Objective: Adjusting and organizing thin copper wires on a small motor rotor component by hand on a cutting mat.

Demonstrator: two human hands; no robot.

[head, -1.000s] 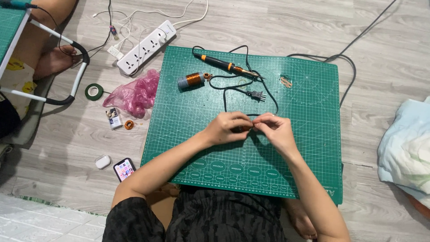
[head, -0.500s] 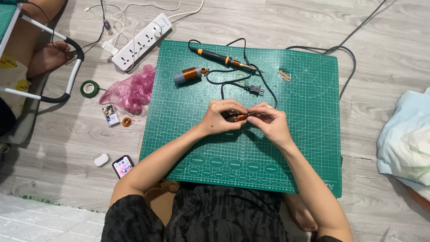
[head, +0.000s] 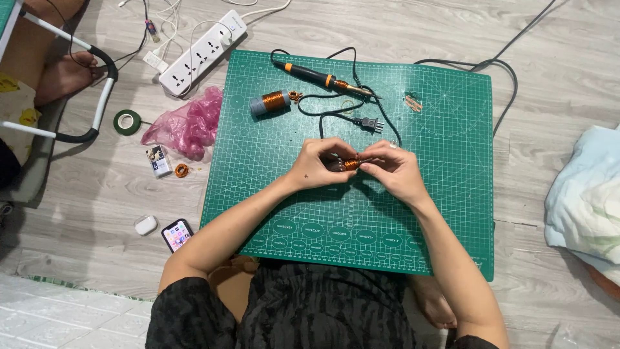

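Both hands meet over the middle of the green cutting mat point(head: 445, 213): the left hand point(head: 316, 165) and the right hand point(head: 394, 169) pinch a small copper-wound coil point(head: 351, 164) between their fingertips, just above the gridded surface. The fine shiny wire looks liable to slip loose or kink if the grip shifts, and the coil could roll away. A soldering iron point(head: 320, 75) with an orange-and-black handle lies farther up the mat beside a larger copper spool point(head: 271, 102); its trailing cord could snag a wrist.
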